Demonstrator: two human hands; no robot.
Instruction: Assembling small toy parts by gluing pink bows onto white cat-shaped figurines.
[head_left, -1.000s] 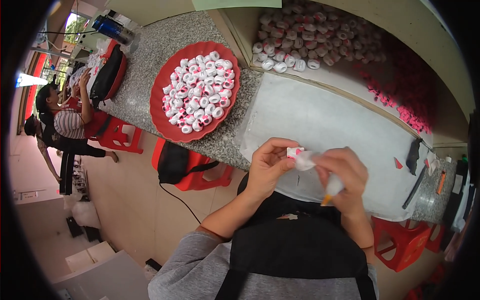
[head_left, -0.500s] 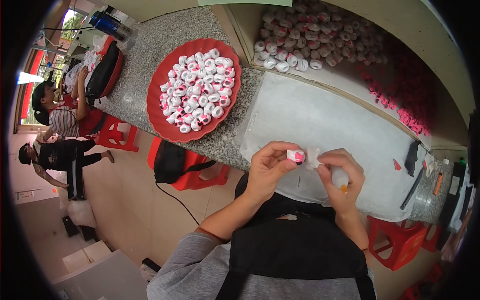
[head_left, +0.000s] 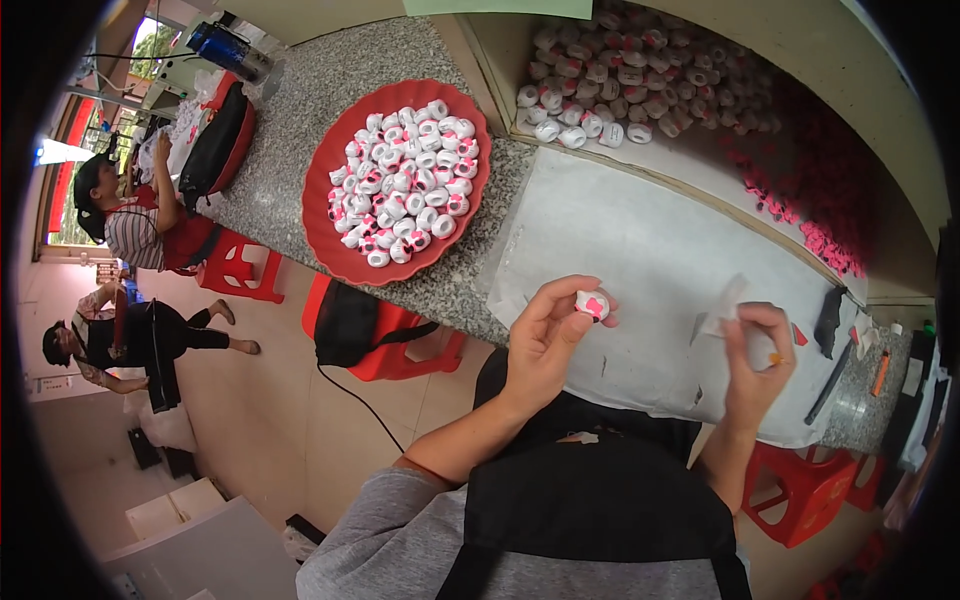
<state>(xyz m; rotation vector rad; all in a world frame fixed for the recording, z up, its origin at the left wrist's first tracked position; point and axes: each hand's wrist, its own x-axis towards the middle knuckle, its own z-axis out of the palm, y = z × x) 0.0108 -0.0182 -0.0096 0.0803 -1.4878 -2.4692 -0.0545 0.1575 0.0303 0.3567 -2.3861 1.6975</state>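
Between the thumb and fingers of my left hand (head_left: pixel 540 345) is a small rounded white piece (head_left: pixel 592 306) with a pink patch, held above the paper-covered worktop. Out to the right, apart from that piece, my right hand (head_left: pixel 757 365) pinches a thin whitish scrap of cloth or tissue (head_left: pixel 724 312), smeared by motion. An orange-yellow tip (head_left: pixel 776 359) shows at the right palm; the body of the thing it belongs to is mostly hidden. Left of my hands, a red scalloped bowl (head_left: pixel 318 190) holds many similar white and pink pieces.
White sheeting (head_left: pixel 620 220) covers the worktop before me. A shelf behind it bears heaps of white pieces (head_left: pixel 640 75) and small pink bits (head_left: pixel 830 245). At right lie a black strip (head_left: pixel 828 320) and an orange stick (head_left: pixel 880 372). Two people are at far left.
My right hand has moved right, away from the white piece, carrying the whitish scrap with it. My left hand keeps hold of the piece, which is turned slightly.
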